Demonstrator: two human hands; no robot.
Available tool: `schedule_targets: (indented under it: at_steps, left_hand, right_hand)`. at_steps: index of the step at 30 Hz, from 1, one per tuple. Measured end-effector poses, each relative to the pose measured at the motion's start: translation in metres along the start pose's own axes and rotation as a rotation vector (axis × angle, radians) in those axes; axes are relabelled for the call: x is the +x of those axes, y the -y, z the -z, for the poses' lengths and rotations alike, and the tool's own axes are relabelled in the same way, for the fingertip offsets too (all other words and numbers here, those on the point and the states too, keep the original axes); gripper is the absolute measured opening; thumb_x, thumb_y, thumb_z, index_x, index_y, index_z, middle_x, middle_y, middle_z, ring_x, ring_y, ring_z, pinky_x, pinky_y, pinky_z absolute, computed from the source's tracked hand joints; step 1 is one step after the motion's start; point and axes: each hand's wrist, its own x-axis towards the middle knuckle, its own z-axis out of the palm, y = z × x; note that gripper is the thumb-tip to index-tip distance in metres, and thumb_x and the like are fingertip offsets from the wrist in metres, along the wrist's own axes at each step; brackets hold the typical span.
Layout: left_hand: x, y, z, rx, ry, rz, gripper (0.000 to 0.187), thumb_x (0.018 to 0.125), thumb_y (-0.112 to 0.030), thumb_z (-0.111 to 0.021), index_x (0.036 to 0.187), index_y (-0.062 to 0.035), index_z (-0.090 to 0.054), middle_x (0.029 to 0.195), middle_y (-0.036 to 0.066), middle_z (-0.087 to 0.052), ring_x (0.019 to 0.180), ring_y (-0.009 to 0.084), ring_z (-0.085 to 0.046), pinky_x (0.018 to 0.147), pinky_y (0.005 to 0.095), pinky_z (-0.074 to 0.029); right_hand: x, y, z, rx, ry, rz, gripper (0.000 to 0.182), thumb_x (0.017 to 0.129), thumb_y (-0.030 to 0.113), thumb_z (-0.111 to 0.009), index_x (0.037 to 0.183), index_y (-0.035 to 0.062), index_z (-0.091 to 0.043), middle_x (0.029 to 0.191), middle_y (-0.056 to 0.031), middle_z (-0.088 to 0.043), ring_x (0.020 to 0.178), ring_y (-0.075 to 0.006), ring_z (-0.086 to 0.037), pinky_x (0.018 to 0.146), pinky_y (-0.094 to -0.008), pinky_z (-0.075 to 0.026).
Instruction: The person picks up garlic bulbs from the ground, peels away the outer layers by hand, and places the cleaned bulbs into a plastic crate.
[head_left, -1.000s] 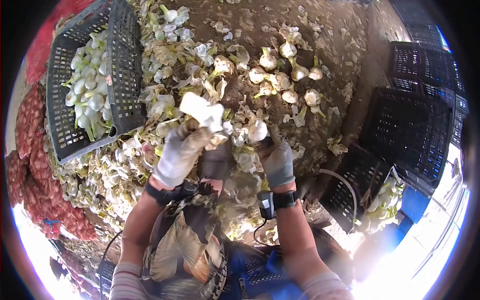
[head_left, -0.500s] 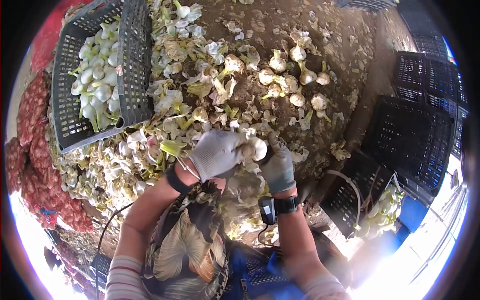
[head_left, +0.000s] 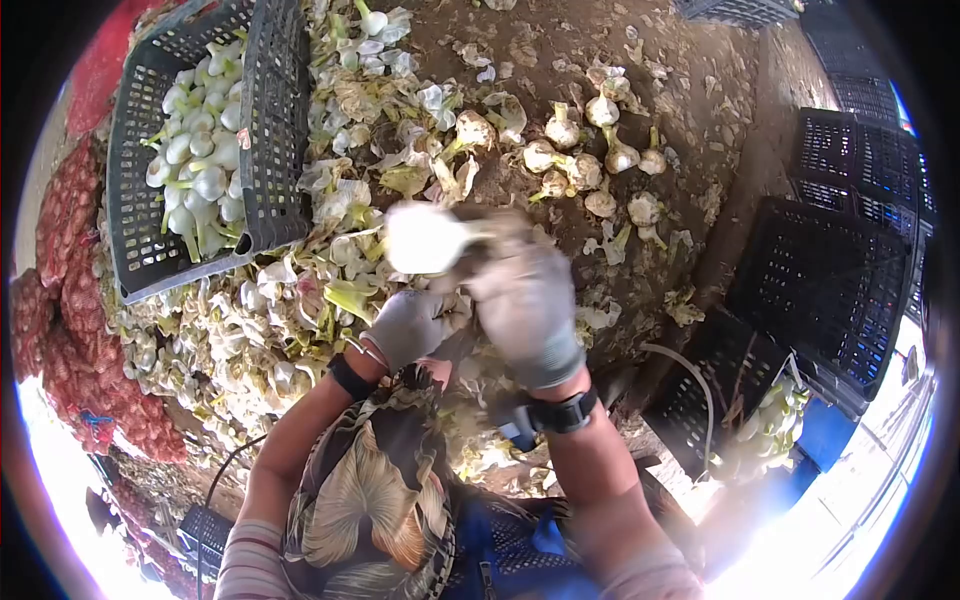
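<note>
Holding a peeled garlic bulb (head_left: 422,238) up, right hand (head_left: 525,300) w/ grip closed on its stalk; bulb points left toward crate (head_left: 262,130). Left hand (head_left: 408,325) lower, loosely curled, apparently empty.

One head-worn camera looks steeply down, fisheye-wide, close over the person's lap and the littered ground (head_left: 560,40) ahead.

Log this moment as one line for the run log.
right hand: holds peeled garlic bulb, blurred | left hand: lower, by peel pile | crate: peeled bulbs inside
</note>
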Motion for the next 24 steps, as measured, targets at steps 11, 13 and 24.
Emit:
schedule_targets:
  at_steps: [11,13,24]
  left_hand:
    - [0.03,-0.018,0.04,-0.24,-0.19,0.261,0.027,0.088,-0.015,-0.07,0.112,-0.0034,-0.066,0.106,0.013,-0.068,0.095,0.028,-0.069,0.084,0.0358,-0.053]
    - [0.036,-0.025,0.051,-0.392,-0.225,0.313,0.035,0.088,-0.018,-0.071,0.119,-0.0031,-0.063,0.109,0.015,-0.068,0.1,0.0287,-0.067,0.088,0.0361,-0.052]
    - [0.074,-0.018,0.045,-0.183,-0.463,0.141,0.065,0.077,-0.013,-0.075,0.136,-0.0021,-0.047,0.119,0.023,-0.055,0.107,0.0438,-0.056,0.091,0.046,-0.049]
  right_hand:
    - [0.154,-0.154,0.003,-1.006,0.277,-0.18,0.053,0.078,-0.004,-0.063,0.12,0.0279,-0.069,0.141,-0.0058,-0.053,0.127,-0.0325,-0.051,0.108,-0.0403,-0.046]
    - [0.145,-0.163,0.008,-0.763,0.11,-0.192,0.049,0.079,0.001,-0.068,0.124,0.0217,-0.067,0.13,-0.0087,-0.057,0.12,-0.0305,-0.057,0.101,-0.0415,-0.05]
    - [-0.013,-0.172,0.016,1.016,-0.131,-0.511,0.045,0.092,-0.005,-0.051,0.137,-0.0074,-0.047,0.14,-0.0185,-0.05,0.118,-0.0298,-0.059,0.099,-0.0373,-0.054]
